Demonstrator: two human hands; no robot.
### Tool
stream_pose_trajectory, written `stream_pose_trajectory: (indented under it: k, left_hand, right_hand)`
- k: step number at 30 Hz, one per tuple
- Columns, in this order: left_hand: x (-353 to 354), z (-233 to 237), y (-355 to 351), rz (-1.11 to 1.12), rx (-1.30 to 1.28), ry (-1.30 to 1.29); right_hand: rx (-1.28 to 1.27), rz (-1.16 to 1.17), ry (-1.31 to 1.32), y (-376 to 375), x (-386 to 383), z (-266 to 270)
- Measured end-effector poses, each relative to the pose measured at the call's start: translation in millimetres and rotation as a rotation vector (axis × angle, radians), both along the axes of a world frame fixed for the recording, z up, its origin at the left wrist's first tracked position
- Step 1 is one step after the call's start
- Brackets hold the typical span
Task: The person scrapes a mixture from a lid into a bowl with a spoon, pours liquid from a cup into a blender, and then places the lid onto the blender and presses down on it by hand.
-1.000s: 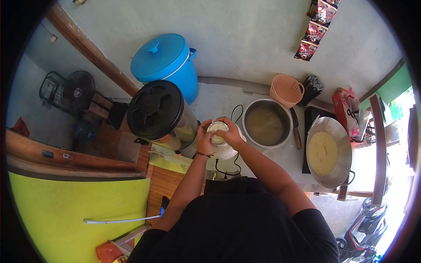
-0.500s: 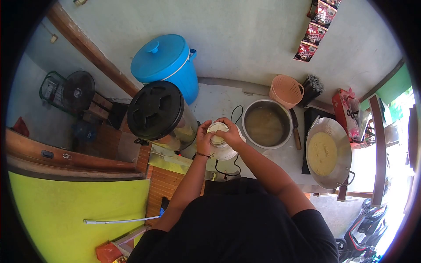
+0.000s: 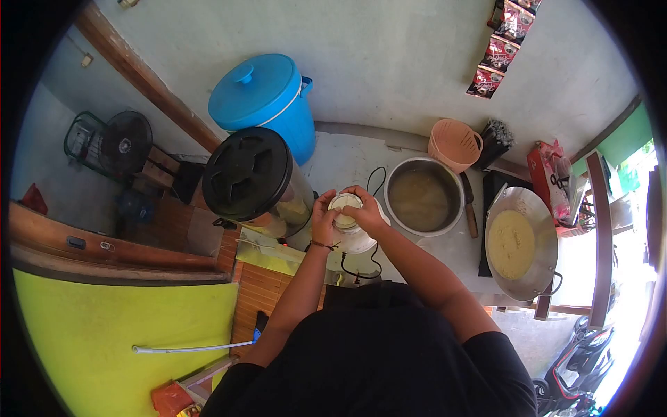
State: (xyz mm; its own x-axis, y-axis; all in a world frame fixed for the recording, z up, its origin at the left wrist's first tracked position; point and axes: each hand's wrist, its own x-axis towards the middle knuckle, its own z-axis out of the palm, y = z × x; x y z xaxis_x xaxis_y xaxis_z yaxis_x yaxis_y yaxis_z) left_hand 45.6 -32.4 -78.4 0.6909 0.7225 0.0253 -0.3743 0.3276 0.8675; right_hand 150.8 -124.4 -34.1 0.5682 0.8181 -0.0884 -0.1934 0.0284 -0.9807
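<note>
Both hands are around a round, clear-rimmed container [image 3: 345, 202] with pale contents, above a white round base on the table. My left hand [image 3: 323, 219] is wrapped round its left side, with a dark bracelet at the wrist. Around the right side and top rim curl the fingers of my right hand [image 3: 367, 211]. A black cord runs by the base. Just right of the hands sits a metal pot [image 3: 455, 220] of cloudy liquid.
A black-lidded container [image 3: 246, 174] and a blue lidded bucket [image 3: 278, 111] stand at the left. Further right are a knife [image 3: 470, 212], a pink basket [image 3: 453, 144], and a wide pan [image 3: 545, 243] of pale yellow food on a black surface.
</note>
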Motion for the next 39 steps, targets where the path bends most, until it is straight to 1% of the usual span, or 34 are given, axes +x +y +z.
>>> stream_pose_trajectory:
  k: [39]
  left_hand:
    - [-1, 4, -1, -0.008, 0.043, 0.012]
  right_hand:
    - [0.054, 0.0, 0.002, 1, 0, -4]
